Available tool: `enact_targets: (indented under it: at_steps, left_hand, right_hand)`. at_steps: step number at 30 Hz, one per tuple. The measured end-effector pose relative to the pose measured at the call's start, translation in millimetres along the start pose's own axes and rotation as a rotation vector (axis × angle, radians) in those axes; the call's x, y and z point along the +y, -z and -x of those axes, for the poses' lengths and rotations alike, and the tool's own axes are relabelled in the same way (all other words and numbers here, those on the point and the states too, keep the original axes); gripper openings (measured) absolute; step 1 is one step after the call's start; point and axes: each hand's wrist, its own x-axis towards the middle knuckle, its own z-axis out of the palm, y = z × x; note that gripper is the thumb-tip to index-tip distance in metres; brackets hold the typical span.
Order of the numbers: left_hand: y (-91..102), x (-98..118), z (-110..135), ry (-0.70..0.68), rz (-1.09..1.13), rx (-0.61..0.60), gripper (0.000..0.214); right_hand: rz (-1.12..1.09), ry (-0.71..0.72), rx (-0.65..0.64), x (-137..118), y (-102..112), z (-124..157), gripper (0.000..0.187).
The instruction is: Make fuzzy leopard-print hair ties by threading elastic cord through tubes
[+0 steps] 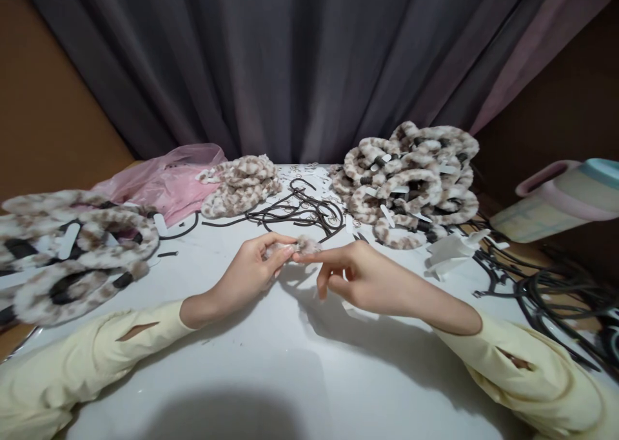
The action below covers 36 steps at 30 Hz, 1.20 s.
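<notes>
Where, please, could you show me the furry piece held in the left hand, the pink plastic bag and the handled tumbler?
Furry piece [308, 242]: head view, on its exposed fluffy end.
Pink plastic bag [169, 183]: head view, on its crumpled middle.
Handled tumbler [545, 209]: head view, on the side of its body.

Head-worn view, forward and down.

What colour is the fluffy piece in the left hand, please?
The fluffy piece is whitish with brownish patches, best seen in the head view.
</notes>
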Motion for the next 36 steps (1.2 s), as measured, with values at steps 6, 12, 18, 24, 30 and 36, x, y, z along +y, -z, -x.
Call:
enact_targets:
  at_steps: [6, 12, 18, 24, 30, 36]
  left_hand:
    - [4.0, -6.5, -11.9, -0.002, 0.108, 0.061, 0.035]
    - [8.8, 0.6, -15.3, 0.069, 0.348, -0.024, 0.019]
    - [4.7, 6.6, -7.7, 0.129, 0.418, -0.101, 0.018]
    - [2.0, 3.0, 0.2, -0.128, -0.082, -0.026, 0.023]
    - [7.5, -12.7, -0.6, -0.523, -0.494, 0.070, 0.013]
    - [10.5, -23.1, -2.1, -0.796, -0.669, 0.062, 0.014]
  right_hand:
    - [0.044, -0.031, -0.034, 0.1, -6.3, -3.2, 0.071]
    - [-0.293, -0.133, -0.159, 15.7, -14.5, -15.8, 0.080]
    - [-0.603, -0.149, -0.131, 15.9, -28.9, -28.0, 0.041]
    - [-0.672, -0.166, -0.105, 14.6, -29.7, -30.0, 0.039]
    - [-0.756, -0.200, -0.135, 12.1, -17.0, -24.9, 0.025]
    - [-0.978, -0.128, -0.300, 21.4, -10.1, -26.3, 0.025]
